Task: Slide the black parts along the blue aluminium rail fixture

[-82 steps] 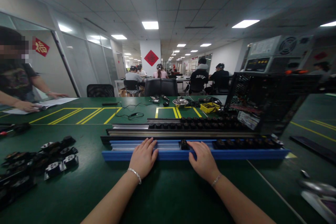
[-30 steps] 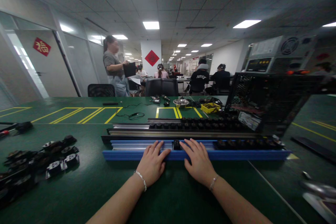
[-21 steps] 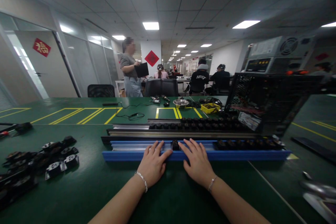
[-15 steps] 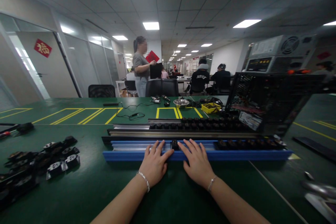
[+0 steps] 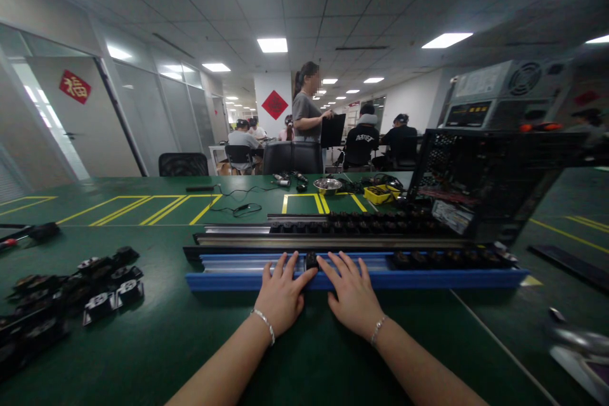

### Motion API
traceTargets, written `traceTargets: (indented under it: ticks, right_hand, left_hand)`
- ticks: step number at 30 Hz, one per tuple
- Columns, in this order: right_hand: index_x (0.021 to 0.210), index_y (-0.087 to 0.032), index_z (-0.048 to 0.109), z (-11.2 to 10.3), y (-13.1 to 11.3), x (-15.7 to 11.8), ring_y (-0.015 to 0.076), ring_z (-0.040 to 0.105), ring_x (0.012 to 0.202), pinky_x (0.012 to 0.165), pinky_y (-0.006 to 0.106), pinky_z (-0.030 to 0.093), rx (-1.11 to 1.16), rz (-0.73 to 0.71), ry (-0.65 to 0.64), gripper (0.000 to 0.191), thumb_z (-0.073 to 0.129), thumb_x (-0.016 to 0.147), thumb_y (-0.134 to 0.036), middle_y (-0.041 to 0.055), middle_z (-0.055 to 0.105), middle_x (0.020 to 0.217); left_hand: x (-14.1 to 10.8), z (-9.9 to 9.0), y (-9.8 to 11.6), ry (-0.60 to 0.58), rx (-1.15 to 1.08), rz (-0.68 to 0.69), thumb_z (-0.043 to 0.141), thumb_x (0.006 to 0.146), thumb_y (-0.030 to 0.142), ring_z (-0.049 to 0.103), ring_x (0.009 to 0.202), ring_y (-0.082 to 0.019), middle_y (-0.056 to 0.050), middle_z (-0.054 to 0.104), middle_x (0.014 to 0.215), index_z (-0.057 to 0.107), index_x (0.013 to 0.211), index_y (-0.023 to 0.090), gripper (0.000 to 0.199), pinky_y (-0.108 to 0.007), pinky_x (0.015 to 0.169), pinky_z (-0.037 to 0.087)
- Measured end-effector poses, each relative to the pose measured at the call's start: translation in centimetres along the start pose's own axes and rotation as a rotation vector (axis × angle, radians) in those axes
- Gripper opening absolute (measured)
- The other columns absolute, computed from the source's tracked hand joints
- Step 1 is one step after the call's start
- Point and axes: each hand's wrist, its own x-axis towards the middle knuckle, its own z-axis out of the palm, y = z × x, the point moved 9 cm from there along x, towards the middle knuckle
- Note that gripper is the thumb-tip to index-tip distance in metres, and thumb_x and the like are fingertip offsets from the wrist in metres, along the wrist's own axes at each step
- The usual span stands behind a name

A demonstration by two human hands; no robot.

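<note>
A long blue rail point(image 5: 223, 280) with a silvery channel lies crosswise on the table before me. My left hand point(image 5: 280, 295) rests on its near edge, fingers spread, thumb reaching toward a small black block point(image 5: 311, 260) in the channel. From the other side, my right hand point(image 5: 353, 292) lies on the rail with fingers apart, its index fingertip at the same block. Whether either hand presses on the block, I cannot tell. Several similar black parts point(image 5: 442, 259) sit in a row at the rail's right end.
Behind the blue rail lie black rails point(image 5: 228, 240) with more black parts. Loose black parts point(image 5: 80, 285) are heaped at left. An open computer case point(image 5: 504, 184) stands back right, near a yellow tray point(image 5: 382, 193) and a metal bowl point(image 5: 328, 186). A person point(image 5: 307, 108) is beyond the table.
The black block and my right hand have shifted slightly left along the rail. My left hand has barely moved. The person in the background has walked to the right.
</note>
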Motion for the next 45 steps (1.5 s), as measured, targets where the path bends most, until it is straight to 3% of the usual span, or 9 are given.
traceTargets:
  ticks: [9,23,45]
  right_hand:
    - [0.136,-0.044,0.022,0.28,-0.47,0.24,0.0257,0.025,0.128,0.102,0.054,0.006,-0.037,0.028,-0.015,0.073,0.048,0.072,-0.021,0.0013,0.034,0.141]
    - [0.136,-0.033,0.031,0.47,-0.52,-0.09,0.0257,0.023,0.130,0.104,0.052,0.004,-0.074,0.000,-0.008,0.062,0.044,0.076,-0.021,0.0026,0.032,0.143]
    - [0.132,-0.032,0.038,0.47,-0.20,-0.11,0.0239,0.022,0.130,0.104,0.050,0.006,-0.052,-0.014,-0.012,0.058,0.043,0.075,-0.019,0.0013,0.031,0.144]
  left_hand:
    - [0.21,0.16,0.17,-0.030,0.029,-0.016,0.054,0.075,0.029,0.025,0.130,-0.034,-0.007,0.028,0.145,0.017,0.136,0.046,0.073,-0.059,0.098,0.020]
    - [0.25,0.08,-0.04,-0.030,0.017,-0.043,0.048,0.077,0.020,0.028,0.129,-0.030,-0.004,0.036,0.141,0.036,0.129,0.041,0.058,-0.056,0.098,0.025]
    - [-0.12,-0.42,-0.66,-0.005,0.016,-0.071,0.047,0.077,0.019,0.034,0.126,-0.025,-0.008,0.041,0.136,0.044,0.124,0.032,0.049,-0.047,0.103,0.023]
